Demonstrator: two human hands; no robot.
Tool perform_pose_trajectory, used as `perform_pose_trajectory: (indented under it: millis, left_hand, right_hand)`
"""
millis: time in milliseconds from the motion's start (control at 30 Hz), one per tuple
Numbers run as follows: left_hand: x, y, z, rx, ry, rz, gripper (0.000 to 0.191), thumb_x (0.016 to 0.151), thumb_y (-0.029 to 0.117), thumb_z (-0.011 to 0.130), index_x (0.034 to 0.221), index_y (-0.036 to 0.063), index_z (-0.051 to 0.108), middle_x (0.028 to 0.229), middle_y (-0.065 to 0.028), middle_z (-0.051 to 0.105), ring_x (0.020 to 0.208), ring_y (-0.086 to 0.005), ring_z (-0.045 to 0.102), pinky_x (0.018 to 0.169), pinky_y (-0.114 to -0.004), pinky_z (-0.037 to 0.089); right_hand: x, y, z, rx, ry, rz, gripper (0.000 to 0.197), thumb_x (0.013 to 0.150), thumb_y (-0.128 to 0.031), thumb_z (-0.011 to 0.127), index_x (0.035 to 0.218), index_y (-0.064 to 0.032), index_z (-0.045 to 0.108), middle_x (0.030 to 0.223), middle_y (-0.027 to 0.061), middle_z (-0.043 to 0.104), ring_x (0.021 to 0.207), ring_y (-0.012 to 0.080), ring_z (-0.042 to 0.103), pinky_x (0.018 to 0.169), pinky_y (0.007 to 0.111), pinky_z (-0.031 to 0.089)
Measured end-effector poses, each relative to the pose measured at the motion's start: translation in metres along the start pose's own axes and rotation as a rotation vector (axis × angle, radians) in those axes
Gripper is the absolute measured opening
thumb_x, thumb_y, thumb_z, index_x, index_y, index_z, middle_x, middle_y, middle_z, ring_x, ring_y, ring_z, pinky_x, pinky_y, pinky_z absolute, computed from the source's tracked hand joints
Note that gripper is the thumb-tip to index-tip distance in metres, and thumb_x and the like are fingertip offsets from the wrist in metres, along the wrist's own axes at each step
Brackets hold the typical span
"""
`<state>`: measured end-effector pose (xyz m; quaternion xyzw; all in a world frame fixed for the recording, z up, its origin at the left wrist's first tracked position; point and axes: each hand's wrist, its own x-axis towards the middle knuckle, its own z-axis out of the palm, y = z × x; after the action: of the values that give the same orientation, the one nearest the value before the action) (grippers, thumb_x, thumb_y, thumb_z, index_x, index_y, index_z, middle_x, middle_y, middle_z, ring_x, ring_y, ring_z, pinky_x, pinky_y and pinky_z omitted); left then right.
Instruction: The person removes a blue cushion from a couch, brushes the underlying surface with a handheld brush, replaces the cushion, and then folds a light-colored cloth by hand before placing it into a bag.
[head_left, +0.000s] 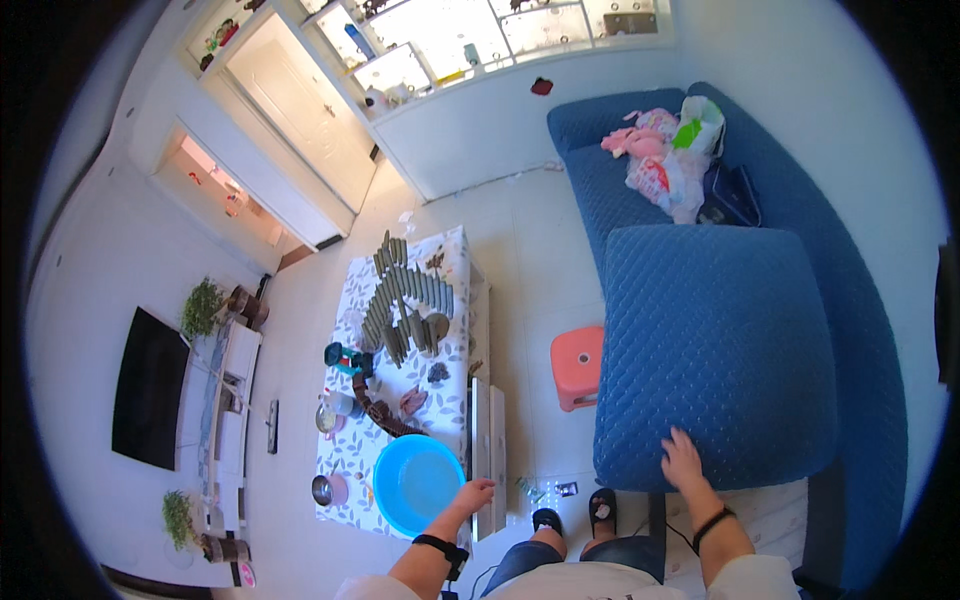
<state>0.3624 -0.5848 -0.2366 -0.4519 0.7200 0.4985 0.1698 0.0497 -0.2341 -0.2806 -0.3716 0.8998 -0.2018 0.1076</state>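
My left hand (474, 496) is beside the blue plastic basin (397, 480), over the pulled-out drawers (489, 457) of the coffee table. Whether it touches a drawer front is unclear, and nothing shows in its fingers. With fingers spread, my right hand (681, 459) is at the near edge of a large blue quilted sofa cushion (712, 337); it seems to rest on the fabric. The cushion lies across the blue sofa (862, 360). A pale seat surface (735, 517) is exposed on the near side of the cushion.
A leaf-patterned tablecloth (442, 405) covers the table, which holds a grey-green slatted model (405, 300), a teal tool (346, 360) and a metal cup (324, 491). A coral plastic stool (577, 367) stands beside the cushion. Plastic bags (667, 180) lie on the sofa.
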Motion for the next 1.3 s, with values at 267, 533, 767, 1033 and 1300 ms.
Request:
perform_pose_trajectory:
  millis: [267, 533, 767, 1033, 1300]
  left_hand:
    - [0.009, 0.0, -0.034, 0.646, -0.147, 0.275, 0.032, 0.076, 0.025, 0.051, 0.1, 0.0058, 0.059, 0.093, -0.0155, 0.061, 0.086, -0.031, 0.058, 0.076, -0.038, 0.046]
    - [0.036, 0.051, 0.021, 0.78, -0.45, 0.526, 0.028, 0.076, 0.024, 0.053, 0.095, 0.0063, 0.061, 0.093, -0.0173, 0.061, 0.089, -0.0339, 0.056, 0.078, -0.039, 0.045]
    - [0.095, 0.079, 0.071, 0.594, -0.682, 0.493, 0.024, 0.079, 0.021, 0.051, 0.093, 0.0038, 0.06, 0.079, -0.0146, 0.062, 0.065, -0.0232, 0.061, 0.059, -0.033, 0.049]
    - [0.072, 0.063, 0.083, 0.74, -0.773, 0.075, 0.023, 0.084, 0.025, 0.043, 0.095, 0.0056, 0.051, 0.075, -0.0097, 0.06, 0.057, -0.0195, 0.058, 0.05, -0.032, 0.048]
    - [0.093, 0.07, 0.113, 0.925, -1.033, 0.334, 0.017, 0.084, 0.021, 0.045, 0.088, 0.0079, 0.055, 0.072, -0.0077, 0.06, 0.059, -0.0185, 0.059, 0.054, -0.033, 0.05]
  right_hand:
    - [-0.364, 0.102, 0.075, -0.18, -0.863, 0.595, 0.035, 0.078, -0.025, 0.047, 0.104, -0.0034, 0.057, 0.117, 0.0174, 0.05, 0.108, 0.0292, 0.048, 0.088, 0.04, 0.039]
    - [-0.468, -0.096, 0.073, 0.116, -0.639, 0.92, 0.03, 0.083, -0.023, 0.039, 0.089, -0.0054, 0.063, 0.095, 0.0157, 0.06, 0.091, 0.0302, 0.056, 0.08, 0.039, 0.044]
    - [-0.476, -0.217, 0.07, 0.616, -0.451, 1.243, 0.03, 0.085, -0.024, 0.046, 0.109, -0.0096, 0.056, 0.108, 0.0146, 0.057, 0.097, 0.029, 0.054, 0.084, 0.036, 0.043]
    - [-0.552, -0.22, 0.089, 0.704, 0.018, 1.553, 0.027, 0.082, -0.024, 0.05, 0.101, -0.0066, 0.059, 0.099, 0.0132, 0.06, 0.093, 0.0255, 0.056, 0.08, 0.034, 0.044]
    - [-0.574, -0.184, 0.088, 0.781, 0.141, 1.452, 0.029, 0.079, -0.03, 0.052, 0.099, -0.0125, 0.062, 0.102, 0.0135, 0.059, 0.094, 0.0298, 0.056, 0.082, 0.037, 0.044]
